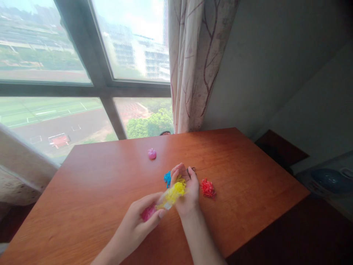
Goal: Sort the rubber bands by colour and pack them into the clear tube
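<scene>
My left hand (146,211) is closed round a clear container (163,201) with a pink part inside the grip, tilted with its mouth toward my right hand. Small yellow rubber bands (178,187) show at its mouth and spill over the right palm. My right hand (190,193) is turned palm up and cupped under them, fingers partly curled. To its left lies a blue pile of bands (167,178), partly hidden by the fingers. On its right is a red pile of bands (208,188). Something dark (193,169) shows behind the right fingers, mostly hidden.
A small round pink lid-like piece (152,154) stands farther back on the brown wooden table (110,176). Beyond the table's far edge are a window (140,110) and a patterned curtain (190,66). A grey wall (256,73) rises at the right.
</scene>
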Demonstrator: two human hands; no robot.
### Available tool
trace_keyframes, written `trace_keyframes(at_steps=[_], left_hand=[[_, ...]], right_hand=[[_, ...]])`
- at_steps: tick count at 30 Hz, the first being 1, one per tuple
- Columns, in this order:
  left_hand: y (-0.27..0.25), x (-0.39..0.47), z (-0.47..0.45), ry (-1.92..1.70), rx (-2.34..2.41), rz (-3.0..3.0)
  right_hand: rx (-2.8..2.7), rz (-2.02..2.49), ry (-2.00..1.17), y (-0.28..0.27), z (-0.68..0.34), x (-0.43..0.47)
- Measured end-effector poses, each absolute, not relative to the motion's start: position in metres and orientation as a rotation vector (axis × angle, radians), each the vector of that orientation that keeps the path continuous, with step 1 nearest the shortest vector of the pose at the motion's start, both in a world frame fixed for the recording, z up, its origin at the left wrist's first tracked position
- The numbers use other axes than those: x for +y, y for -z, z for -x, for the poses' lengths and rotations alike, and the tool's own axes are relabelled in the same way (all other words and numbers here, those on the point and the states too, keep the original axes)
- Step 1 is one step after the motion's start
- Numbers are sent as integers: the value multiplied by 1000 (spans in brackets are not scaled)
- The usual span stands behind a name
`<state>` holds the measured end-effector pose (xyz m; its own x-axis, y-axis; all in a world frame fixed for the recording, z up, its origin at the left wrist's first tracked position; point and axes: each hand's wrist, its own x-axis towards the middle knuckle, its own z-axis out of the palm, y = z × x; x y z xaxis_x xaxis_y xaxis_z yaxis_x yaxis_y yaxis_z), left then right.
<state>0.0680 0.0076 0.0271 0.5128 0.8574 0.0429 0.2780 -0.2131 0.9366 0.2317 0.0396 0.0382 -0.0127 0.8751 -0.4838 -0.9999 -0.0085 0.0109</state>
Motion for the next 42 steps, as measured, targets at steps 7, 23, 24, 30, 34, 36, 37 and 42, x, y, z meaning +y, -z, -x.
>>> trace_keyframes(at_steps=[7, 23, 24, 30, 34, 36, 37, 42], left_hand=[[-27, 9, -67, -692, 992, -1788], [-23, 9, -66, -672, 1060, -1953], [-24, 9, -66, -678, 1065, -1953], [-24, 8, -67, -710, 1081, -1912], [-23, 9, -66, -716, 1070, -1875], [-23, 9, -66, -725, 1065, -1876], [-24, 9, -66, -732, 1063, -1879], [-27, 10, -66, -772, 1059, -1909]], right_hand=[[366, 427, -1513, -36, -236, 41], [-213, 613, -1289, -32, -215, 34], [-230, 602, -1290, -31, -214, 33], [-320, 486, -1298, -29, -209, 28], [-348, 454, -1298, -29, -209, 26], [-355, 447, -1305, -29, -209, 26], [-357, 444, -1312, -29, -209, 26], [-323, 429, -1451, -30, -209, 27]])
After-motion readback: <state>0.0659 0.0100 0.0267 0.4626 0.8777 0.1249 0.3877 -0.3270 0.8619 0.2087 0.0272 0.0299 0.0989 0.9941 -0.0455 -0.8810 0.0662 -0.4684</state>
